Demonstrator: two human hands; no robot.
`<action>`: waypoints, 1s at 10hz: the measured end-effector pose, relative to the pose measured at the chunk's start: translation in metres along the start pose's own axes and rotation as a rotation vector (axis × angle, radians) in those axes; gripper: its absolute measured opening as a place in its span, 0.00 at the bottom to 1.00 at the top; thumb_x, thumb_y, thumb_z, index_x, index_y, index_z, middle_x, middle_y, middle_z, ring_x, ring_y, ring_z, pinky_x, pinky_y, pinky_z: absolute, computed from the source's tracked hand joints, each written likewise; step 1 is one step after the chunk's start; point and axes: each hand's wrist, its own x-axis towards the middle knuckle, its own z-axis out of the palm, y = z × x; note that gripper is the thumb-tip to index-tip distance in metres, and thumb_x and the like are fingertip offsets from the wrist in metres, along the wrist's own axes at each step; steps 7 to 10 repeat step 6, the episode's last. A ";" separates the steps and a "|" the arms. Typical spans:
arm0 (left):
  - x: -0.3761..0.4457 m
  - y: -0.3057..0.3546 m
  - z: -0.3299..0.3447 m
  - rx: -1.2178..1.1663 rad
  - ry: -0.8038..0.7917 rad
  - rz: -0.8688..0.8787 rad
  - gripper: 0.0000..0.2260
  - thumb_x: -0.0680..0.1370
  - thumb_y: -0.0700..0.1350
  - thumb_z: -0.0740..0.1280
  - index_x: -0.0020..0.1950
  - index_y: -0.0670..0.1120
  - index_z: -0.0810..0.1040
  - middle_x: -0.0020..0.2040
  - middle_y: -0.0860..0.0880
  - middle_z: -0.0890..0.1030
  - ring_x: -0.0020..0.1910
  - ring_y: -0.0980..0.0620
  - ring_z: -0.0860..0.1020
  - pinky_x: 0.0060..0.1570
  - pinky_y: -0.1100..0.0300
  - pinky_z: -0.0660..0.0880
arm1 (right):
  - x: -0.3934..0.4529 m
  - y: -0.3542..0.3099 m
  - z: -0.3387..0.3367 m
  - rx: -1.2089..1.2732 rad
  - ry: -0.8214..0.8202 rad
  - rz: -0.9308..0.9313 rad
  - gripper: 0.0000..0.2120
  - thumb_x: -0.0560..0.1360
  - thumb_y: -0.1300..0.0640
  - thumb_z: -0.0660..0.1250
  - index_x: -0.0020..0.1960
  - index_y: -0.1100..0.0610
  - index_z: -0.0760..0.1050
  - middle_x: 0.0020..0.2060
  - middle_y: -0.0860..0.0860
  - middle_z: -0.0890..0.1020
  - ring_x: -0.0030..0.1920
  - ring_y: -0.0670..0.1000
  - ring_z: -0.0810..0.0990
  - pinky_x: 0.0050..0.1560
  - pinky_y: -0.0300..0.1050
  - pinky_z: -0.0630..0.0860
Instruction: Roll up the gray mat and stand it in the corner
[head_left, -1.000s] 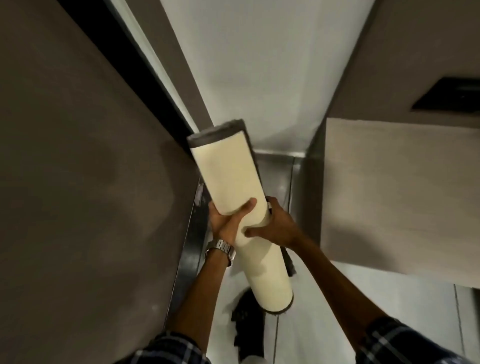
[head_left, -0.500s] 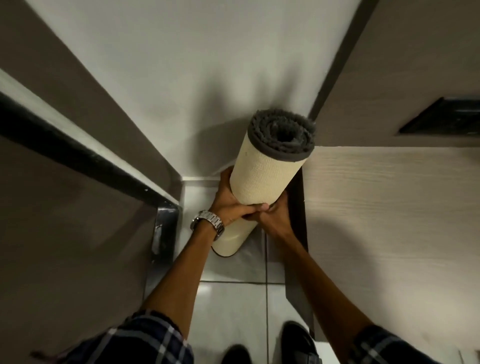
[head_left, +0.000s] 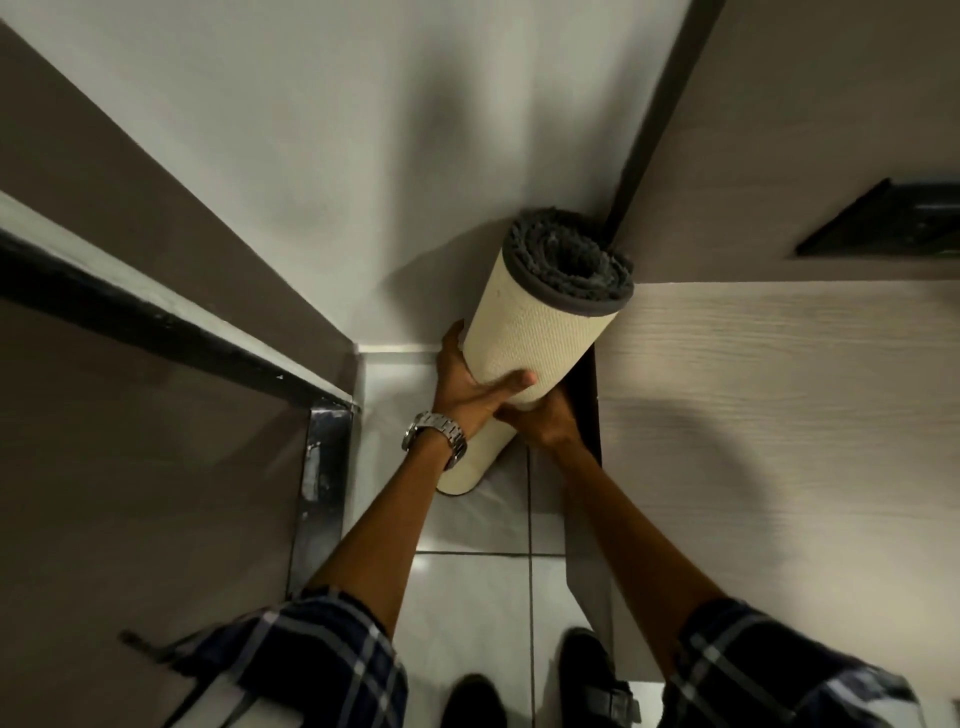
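**Nearly Upright: Rolled Mat Held at the Corner**

Seen from the head camera, the rolled gray mat with its cream woven backing (head_left: 524, 343) stood on end on the pale tiled floor (head_left: 467, 597), its lower end down near the white wall (head_left: 337, 156) and its fuzzy gray top leaning up and to the right, toward the light wood-grain cabinet panel (head_left: 779, 415). Its long axis ran close to vertical but tilted, so the coming move looked to turn on tipping that top back into the corner where wall and panel met.

Both hands clasped the roll at mid-height. The left hand (head_left: 467, 384), above a silver metal wristwatch (head_left: 435, 434), wrapped the near-left side, thumb laid across the backing. The right hand (head_left: 540, 421) closed on the roll from below and right, just under the left, and sat nearer the panel. The mat rose above both grips, away from the person.
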 end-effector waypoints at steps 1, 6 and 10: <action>-0.017 0.002 -0.001 0.033 0.002 -0.038 0.64 0.52 0.70 0.79 0.80 0.47 0.54 0.75 0.43 0.65 0.71 0.44 0.68 0.65 0.48 0.74 | -0.008 -0.006 0.003 0.034 0.045 0.115 0.39 0.67 0.72 0.76 0.73 0.66 0.63 0.71 0.63 0.71 0.73 0.61 0.68 0.68 0.45 0.70; -0.169 0.181 -0.014 0.912 0.293 0.484 0.32 0.83 0.62 0.41 0.82 0.44 0.49 0.83 0.43 0.48 0.82 0.45 0.43 0.78 0.40 0.39 | -0.186 -0.196 -0.051 -0.903 0.219 -0.478 0.35 0.81 0.35 0.48 0.80 0.57 0.56 0.79 0.56 0.61 0.80 0.56 0.57 0.78 0.54 0.59; -0.169 0.181 -0.014 0.912 0.293 0.484 0.32 0.83 0.62 0.41 0.82 0.44 0.49 0.83 0.43 0.48 0.82 0.45 0.43 0.78 0.40 0.39 | -0.186 -0.196 -0.051 -0.903 0.219 -0.478 0.35 0.81 0.35 0.48 0.80 0.57 0.56 0.79 0.56 0.61 0.80 0.56 0.57 0.78 0.54 0.59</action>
